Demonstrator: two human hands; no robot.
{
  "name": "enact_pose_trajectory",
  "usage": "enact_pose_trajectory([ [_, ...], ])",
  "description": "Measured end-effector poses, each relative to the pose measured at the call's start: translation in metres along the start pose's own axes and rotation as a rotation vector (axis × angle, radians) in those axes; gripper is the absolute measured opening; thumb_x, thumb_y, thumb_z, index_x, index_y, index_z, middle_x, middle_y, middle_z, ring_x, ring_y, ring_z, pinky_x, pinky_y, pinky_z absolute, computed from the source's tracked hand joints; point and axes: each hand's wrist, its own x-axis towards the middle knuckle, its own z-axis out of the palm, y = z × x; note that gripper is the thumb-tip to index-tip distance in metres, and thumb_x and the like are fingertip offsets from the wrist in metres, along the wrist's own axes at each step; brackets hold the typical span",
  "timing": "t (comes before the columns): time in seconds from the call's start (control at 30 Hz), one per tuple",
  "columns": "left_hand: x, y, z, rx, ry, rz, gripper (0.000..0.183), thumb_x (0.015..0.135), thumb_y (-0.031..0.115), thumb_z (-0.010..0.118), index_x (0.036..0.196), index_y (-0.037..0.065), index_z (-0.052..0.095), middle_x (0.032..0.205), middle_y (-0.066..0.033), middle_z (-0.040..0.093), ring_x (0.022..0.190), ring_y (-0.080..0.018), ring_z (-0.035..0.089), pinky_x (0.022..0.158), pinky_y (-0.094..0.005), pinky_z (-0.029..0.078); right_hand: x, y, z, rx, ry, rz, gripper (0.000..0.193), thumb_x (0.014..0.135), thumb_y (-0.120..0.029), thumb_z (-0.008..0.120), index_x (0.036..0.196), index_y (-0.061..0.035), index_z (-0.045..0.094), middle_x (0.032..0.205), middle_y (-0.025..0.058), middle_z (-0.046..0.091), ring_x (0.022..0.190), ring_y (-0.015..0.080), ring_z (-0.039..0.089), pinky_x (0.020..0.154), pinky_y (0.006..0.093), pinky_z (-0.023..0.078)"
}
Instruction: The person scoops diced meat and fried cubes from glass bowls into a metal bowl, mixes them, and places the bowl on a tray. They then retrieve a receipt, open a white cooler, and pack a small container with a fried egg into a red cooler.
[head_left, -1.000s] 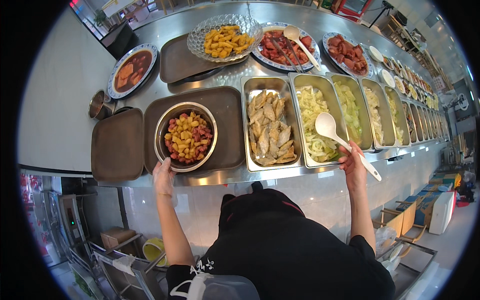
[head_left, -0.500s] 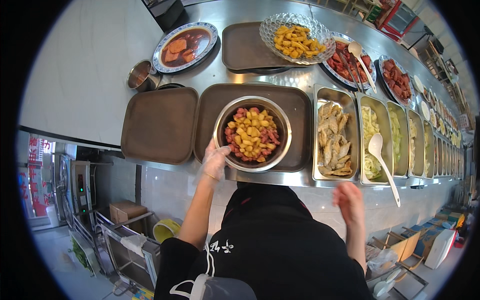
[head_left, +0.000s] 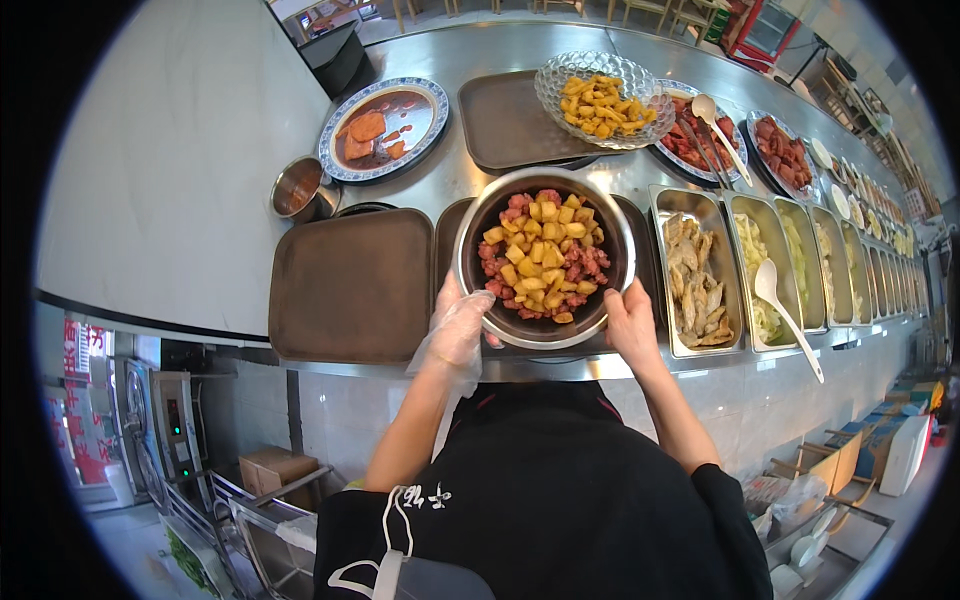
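Observation:
Both my hands grip the rim of a round steel bowl (head_left: 486, 216), one at each near side. In the bowl lies a heap of yellow-brown cubes and reddish meat chunks (head_left: 545, 258). My left hand (head_left: 462, 332), in a clear plastic glove, has its thumb over the near left rim. My right hand (head_left: 632, 325) is bare and closes on the near right rim. The bowl appears raised above a brown tray (head_left: 449, 226), which it mostly covers. How the fingers sit under the bowl is hidden.
Left of the bowl lies another brown tray (head_left: 352, 285). A steel pan of fried pieces (head_left: 696, 285) stands right, beside a pan with a white spoon (head_left: 790, 315). Behind are a glass bowl (head_left: 655, 120), a blue-rimmed plate (head_left: 335, 150) and a steel cup (head_left: 298, 190).
My right hand has come up from beside the counter and taken hold of the bowl's right rim. The bowl looks larger, as if lifted toward me. The view has shifted slightly.

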Motion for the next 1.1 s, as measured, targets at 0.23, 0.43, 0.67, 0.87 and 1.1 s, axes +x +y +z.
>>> enact_pose_trajectory([
  [0.23, 0.010, -0.014, 0.005, 0.100, 0.084, -0.188, 0.053, 0.076, 0.004, 0.053, 0.127, 0.006, 0.039, 0.088, -0.0079, 0.056, 0.055, -0.0158, 0.058, 0.035, -0.0257, 0.046, -0.006, 0.018, 0.001, -0.063, -0.024, 0.224, 0.022, 0.085, -0.010, 0.046, 0.100, 0.0053, 0.051, 0.065, 0.0123, 0.058, 0.050, 0.0201, 0.056, 0.048, 0.0326, 0.046],
  [0.43, -0.004, -0.007, 0.010, 0.043, 0.027, -0.073, 0.052, 0.077, 0.004, 0.052, 0.126, 0.004, 0.037, 0.090, -0.0101, 0.058, 0.054, -0.0158, 0.057, 0.034, -0.0254, 0.046, -0.016, 0.011, -0.003, -0.038, 0.080, -0.010, 0.021, 0.088, -0.012, 0.047, 0.101, 0.0048, 0.050, 0.068, 0.0129, 0.058, 0.054, 0.0210, 0.056, 0.053, 0.0333, 0.046],
  [0.67, -0.010, -0.002, 0.015, 0.084, 0.111, -0.230, 0.056, 0.080, 0.001, 0.048, 0.133, 0.008, 0.034, 0.092, -0.0089, 0.057, 0.054, -0.0153, 0.056, 0.034, -0.0251, 0.047, -0.021, 0.005, -0.008, 0.050, -0.021, 0.247, 0.018, 0.089, -0.012, 0.046, 0.099, 0.0028, 0.048, 0.059, 0.0048, 0.051, 0.039, 0.0115, 0.046, 0.035, 0.0267, 0.038],
  [0.87, -0.029, -0.003, 0.020, 0.042, 0.016, -0.041, 0.055, 0.079, 0.002, 0.051, 0.131, 0.006, 0.034, 0.092, -0.0113, 0.058, 0.057, -0.0160, 0.058, 0.035, -0.0239, 0.047, -0.036, 0.009, -0.006, 0.125, 0.012, 0.282, 0.015, 0.090, -0.011, 0.046, 0.099, 0.0014, 0.049, 0.060, 0.0043, 0.051, 0.039, 0.0116, 0.046, 0.036, 0.0264, 0.038],
  [1.1, -0.039, -0.004, 0.018, 0.058, 0.061, -0.097, 0.056, 0.077, 0.002, 0.053, 0.130, 0.004, 0.034, 0.088, -0.0105, 0.058, 0.057, -0.0157, 0.058, 0.034, -0.0252, 0.048, -0.047, 0.007, -0.016, 0.044, 0.002, 0.093, 0.019, 0.088, -0.010, 0.047, 0.099, 0.0050, 0.052, 0.075, 0.0122, 0.059, 0.063, 0.0159, 0.055, 0.059, 0.0303, 0.045],
])
